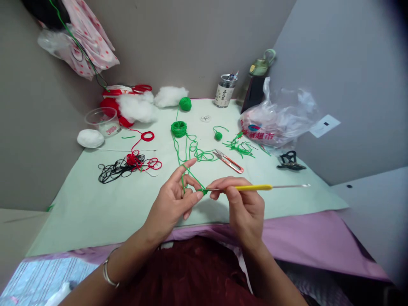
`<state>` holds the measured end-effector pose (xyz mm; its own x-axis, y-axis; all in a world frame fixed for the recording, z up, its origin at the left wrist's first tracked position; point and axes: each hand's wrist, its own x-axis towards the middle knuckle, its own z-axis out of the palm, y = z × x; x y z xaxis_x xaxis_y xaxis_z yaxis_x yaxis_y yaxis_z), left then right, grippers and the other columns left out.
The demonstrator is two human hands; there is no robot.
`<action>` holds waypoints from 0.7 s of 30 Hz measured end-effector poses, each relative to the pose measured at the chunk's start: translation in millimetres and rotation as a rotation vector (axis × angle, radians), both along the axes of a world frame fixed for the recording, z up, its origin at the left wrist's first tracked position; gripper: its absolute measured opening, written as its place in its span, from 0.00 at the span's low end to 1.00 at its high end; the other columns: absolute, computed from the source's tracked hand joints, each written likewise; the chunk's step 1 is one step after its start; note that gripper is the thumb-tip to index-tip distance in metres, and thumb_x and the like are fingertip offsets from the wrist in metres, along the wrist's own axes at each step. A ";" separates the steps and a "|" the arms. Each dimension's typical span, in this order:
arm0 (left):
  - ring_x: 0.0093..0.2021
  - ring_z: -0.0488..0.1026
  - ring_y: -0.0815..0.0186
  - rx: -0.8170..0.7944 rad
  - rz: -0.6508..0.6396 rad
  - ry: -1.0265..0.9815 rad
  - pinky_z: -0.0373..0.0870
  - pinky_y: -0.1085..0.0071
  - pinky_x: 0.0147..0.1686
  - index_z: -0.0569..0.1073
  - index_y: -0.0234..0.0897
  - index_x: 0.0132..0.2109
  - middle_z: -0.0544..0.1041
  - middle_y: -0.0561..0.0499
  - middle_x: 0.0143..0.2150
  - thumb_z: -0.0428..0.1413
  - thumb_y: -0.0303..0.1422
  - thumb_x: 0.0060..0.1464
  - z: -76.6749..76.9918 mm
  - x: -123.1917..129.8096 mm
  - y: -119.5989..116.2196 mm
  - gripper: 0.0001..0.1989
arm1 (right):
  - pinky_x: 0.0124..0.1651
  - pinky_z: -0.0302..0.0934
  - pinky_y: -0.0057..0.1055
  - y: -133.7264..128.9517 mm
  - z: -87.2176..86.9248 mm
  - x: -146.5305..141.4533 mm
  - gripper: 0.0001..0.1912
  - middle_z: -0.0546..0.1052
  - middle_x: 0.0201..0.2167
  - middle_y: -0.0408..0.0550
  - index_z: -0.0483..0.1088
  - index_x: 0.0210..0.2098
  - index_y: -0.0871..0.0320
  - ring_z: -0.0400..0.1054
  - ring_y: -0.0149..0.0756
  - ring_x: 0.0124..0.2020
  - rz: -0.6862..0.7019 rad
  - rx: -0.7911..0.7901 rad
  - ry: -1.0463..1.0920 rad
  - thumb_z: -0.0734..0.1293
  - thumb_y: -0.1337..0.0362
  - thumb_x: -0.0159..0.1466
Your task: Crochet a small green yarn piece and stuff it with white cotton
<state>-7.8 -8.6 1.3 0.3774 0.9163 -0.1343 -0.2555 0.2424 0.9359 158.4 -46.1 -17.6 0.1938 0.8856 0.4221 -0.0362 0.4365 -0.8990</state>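
Between thumb and fingertips, my left hand (174,197) pinches a small piece of green crochet work (204,191). Green yarn (193,173) runs over its raised index finger and down to the work. My right hand (244,204) is closed around the yellow handle of a crochet hook (255,187). The hook's left end meets the green stitches, and its other metal tip points right. Beyond my hands, loose green strands (200,153) lead back to a wound green yarn ball (179,128). Orange-handled thread snips (228,161) lie just past my right hand.
Black cord (116,170) and red yarn (147,136) lie at left, near white stuffing (137,108) and a clear plastic cup (103,121). Green yarn scraps (240,146), a plastic bag (274,123) and a black hair clip (290,161) are at right. A pen holder (224,91) stands behind.
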 end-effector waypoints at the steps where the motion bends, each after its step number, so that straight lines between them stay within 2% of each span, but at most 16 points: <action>1: 0.19 0.60 0.80 0.018 0.025 0.026 0.63 0.81 0.17 0.63 0.47 0.73 0.73 0.57 0.39 0.69 0.28 0.53 0.6 0.3 -0.6 0.44 | 0.42 0.70 0.33 -1.8 0.6 0.9 0.11 0.81 0.38 0.45 0.78 0.45 0.52 0.75 0.33 0.36 -0.019 0.040 -0.079 0.63 0.67 0.75; 7: 0.19 0.59 0.79 0.059 0.131 0.103 0.63 0.79 0.17 0.69 0.44 0.69 0.74 0.57 0.38 0.70 0.28 0.51 8.5 3.0 -6.5 0.40 | 0.44 0.71 0.35 -5.7 4.5 1.5 0.13 0.82 0.40 0.48 0.75 0.48 0.53 0.77 0.36 0.41 -0.073 0.222 -0.353 0.62 0.74 0.73; 11: 0.20 0.60 0.78 0.062 0.167 0.098 0.62 0.79 0.19 0.70 0.43 0.68 0.75 0.58 0.36 0.71 0.27 0.50 6.4 6.0 -10.0 0.40 | 0.41 0.73 0.35 -3.1 -2.1 -1.5 0.15 0.82 0.40 0.51 0.74 0.53 0.53 0.78 0.38 0.41 -0.164 0.376 -0.594 0.63 0.74 0.72; 13: 0.20 0.61 0.78 0.024 0.150 0.053 0.62 0.80 0.19 0.68 0.42 0.69 0.75 0.59 0.35 0.72 0.27 0.49 5.6 7.2 -10.3 0.42 | 0.40 0.74 0.36 -3.1 -8.1 -2.7 0.17 0.83 0.42 0.52 0.75 0.56 0.51 0.78 0.40 0.42 -0.241 0.451 -0.722 0.66 0.73 0.71; 15: 0.18 0.58 0.79 -0.084 0.066 -0.048 0.58 0.81 0.16 0.66 0.40 0.70 0.74 0.59 0.34 0.72 0.29 0.50 6.6 7.1 -8.8 0.42 | 0.42 0.74 0.36 -4.0 -12.0 -3.4 0.20 0.82 0.44 0.52 0.76 0.57 0.49 0.78 0.41 0.45 -0.297 0.474 -0.768 0.68 0.72 0.69; 18: 0.17 0.47 0.82 -0.274 -0.053 -0.198 0.52 0.83 0.14 0.68 0.34 0.67 0.70 0.61 0.31 0.71 0.32 0.52 10.8 4.6 -4.0 0.37 | 0.43 0.74 0.37 -4.7 -9.6 -4.2 0.18 0.82 0.43 0.50 0.78 0.54 0.47 0.78 0.41 0.44 -0.272 0.364 -0.581 0.67 0.72 0.70; 21: 0.18 0.43 0.83 -0.300 -0.021 -0.233 0.51 0.85 0.14 0.72 0.33 0.64 0.69 0.61 0.31 0.71 0.30 0.52 14.2 2.6 -0.8 0.33 | 0.37 0.71 0.35 -1.0 -0.9 -6.3 0.13 0.80 0.35 0.46 0.79 0.46 0.50 0.74 0.36 0.34 -0.197 0.174 -0.173 0.64 0.69 0.73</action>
